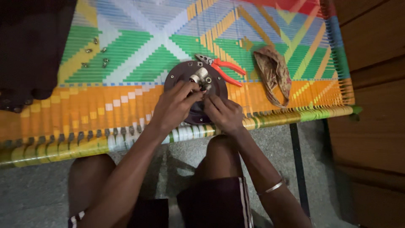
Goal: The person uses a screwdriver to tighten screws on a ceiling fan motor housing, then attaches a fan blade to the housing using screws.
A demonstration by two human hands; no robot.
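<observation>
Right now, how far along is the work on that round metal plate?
Loose bolts already lie aside on the woven cot, red-handled pliers set down. In hand: left hand and right hand work the silver fittings on the dark round plate. The fittings remain mounted.

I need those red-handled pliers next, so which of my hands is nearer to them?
Right. Your right hand rests on the dark round disc, just below the red-handled pliers. Your left hand is on the disc's other side, farther left of them.
</observation>
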